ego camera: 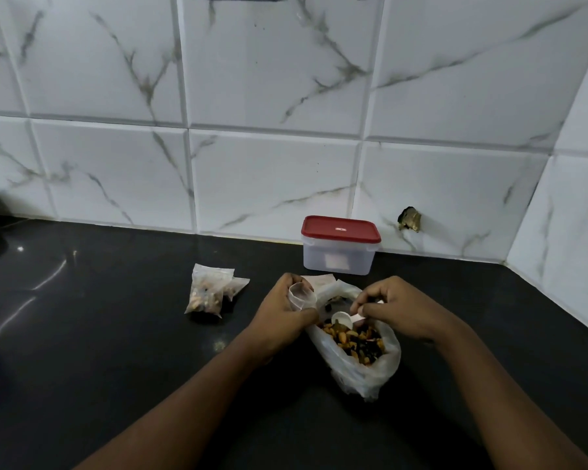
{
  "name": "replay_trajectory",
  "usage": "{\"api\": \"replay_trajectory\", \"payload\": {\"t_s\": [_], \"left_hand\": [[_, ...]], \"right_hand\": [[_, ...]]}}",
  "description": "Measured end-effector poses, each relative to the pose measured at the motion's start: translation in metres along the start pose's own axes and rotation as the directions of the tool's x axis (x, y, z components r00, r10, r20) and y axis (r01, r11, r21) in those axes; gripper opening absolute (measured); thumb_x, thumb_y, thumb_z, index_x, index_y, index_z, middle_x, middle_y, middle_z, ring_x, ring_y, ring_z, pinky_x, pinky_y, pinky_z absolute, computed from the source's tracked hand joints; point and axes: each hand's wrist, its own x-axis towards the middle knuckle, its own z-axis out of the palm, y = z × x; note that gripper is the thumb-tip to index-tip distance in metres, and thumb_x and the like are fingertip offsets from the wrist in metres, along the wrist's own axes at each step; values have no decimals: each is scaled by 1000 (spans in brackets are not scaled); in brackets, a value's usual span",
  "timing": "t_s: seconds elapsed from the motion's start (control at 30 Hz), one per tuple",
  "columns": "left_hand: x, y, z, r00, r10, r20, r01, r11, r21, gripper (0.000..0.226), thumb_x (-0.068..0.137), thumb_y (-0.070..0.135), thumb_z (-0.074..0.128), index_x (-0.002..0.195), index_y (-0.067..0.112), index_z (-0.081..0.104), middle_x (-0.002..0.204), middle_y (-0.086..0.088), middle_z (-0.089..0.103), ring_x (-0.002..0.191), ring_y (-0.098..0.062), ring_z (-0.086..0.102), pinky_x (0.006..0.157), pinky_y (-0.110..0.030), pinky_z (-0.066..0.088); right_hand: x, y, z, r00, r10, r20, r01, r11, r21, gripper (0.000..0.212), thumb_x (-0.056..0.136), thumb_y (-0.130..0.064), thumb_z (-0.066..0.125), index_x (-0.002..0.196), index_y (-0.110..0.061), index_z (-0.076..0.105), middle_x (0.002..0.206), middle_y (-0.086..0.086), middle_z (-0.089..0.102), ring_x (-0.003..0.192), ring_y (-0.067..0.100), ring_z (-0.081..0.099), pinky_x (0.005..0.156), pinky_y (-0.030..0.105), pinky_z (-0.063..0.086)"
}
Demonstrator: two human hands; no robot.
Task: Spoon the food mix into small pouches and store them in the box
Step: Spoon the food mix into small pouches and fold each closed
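Bag (370,371) of mix (353,337) lies on surface (116,334), centre, long axis far-left to near-right, mouth open upward. Spoon (342,319) roughly level, bowl pointing left over mix, handle to right. Right hand (398,307) grip pinches handle, fingers curled. Left hand (282,317) grip curls round empty pouch (302,296), mouth held open, facing up. Filled pouches (207,293) lie to left. Box (340,256), red lid on, stands behind, by wall.

Left hand (280,315) grip curled round pouch (302,296); right hand (399,305) pinches spoon (342,319), seemingly with fingertips (363,309).
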Motion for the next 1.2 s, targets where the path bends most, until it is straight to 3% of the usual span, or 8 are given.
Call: {"api": "replay_trajectory", "payload": {"t_s": [0.17, 0.5, 0.63, 0.87, 0.93, 1.03, 1.13, 1.2], "left_hand": [[-1, -4, 0, 999, 24, 21, -24, 1000, 15, 37, 85, 7, 77, 114, 22, 60, 108, 6, 69, 95, -6, 69, 70, -15, 54], [-12, -6, 3, 996, 82, 22, -83, 994, 74, 42, 81, 20, 82, 118, 24, 62, 112, 6, 73, 104, -8, 71, 88, -29, 58], [-10, -9, -2, 998, 41, -47, -44, 997, -68, 35, 82, 4, 79, 112, 16, 64, 100, 4, 74, 96, -14, 72, 80, -27, 57], [-6, -9, -1, 998, 67, 1, -67, 997, -45, 39, 77, 16, 81, 111, 16, 63, 96, 8, 73, 93, -12, 72, 79, -27, 59], [-5, -11, -1, 997, 67, 22, -66, 997, -26, 34, 84, 7, 80, 111, 19, 62, 96, 10, 73, 92, -10, 71, 78, -26, 58], [-5, -11, -1, 996, 79, 27, -79, 997, -6, 33, 85, 4, 78, 108, 17, 60, 93, 6, 71, 88, -10, 69, 75, -29, 56], [-4, -10, -1, 996, 93, 6, -93, 995, 18, 35, 81, 10, 79, 109, 15, 58, 98, -6, 69, 86, -14, 67, 77, -40, 58], [-5, -11, -1, 996, 85, 6, -85, 996, 4, 38, 82, 5, 78, 111, 20, 58, 99, 1, 70, 89, -12, 69, 75, -31, 57]], "right_hand": [[4, 8, -1, 979, 198, 44, -201, 924, 325, 13, 97, -5, 64, 102, -1, 76, 91, 16, 80, 47, 6, 44, 48, 19, 32], [14, 31, -7, 947, 287, 146, -316, 736, 598, 18, 96, 3, 60, 107, 9, 73, 103, 31, 74, 44, 6, 35, 35, 15, 24], [12, 29, -5, 950, 273, 148, -309, 775, 552, 16, 96, 1, 62, 103, 5, 76, 100, 27, 76, 45, 6, 34, 36, 15, 23], [7, 7, -6, 997, 79, 27, -73, 674, 735, 17, 96, 2, 62, 106, 3, 76, 100, 26, 75, 51, 8, 39, 41, 16, 28], [3, -4, 3, 1000, -4, -29, 23, 706, 708, 17, 96, 0, 64, 100, -5, 80, 93, 15, 76, 57, 11, 48, 46, 18, 37], [-3, -19, 16, 990, -134, -54, 144, 908, 393, 17, 96, -11, 71, 101, -23, 82, 101, -2, 79, 85, 13, 71, 73, 22, 59], [-4, -23, 21, 973, -228, -32, 230, 956, 180, 19, 94, -15, 75, 107, -28, 80, 109, -12, 77, 106, 3, 70, 90, 18, 56], [-7, -26, 18, 966, -245, -77, 256, 942, 215, 20, 94, -13, 75, 109, -25, 80, 110, -12, 77, 105, 3, 71, 88, 17, 56]]}}
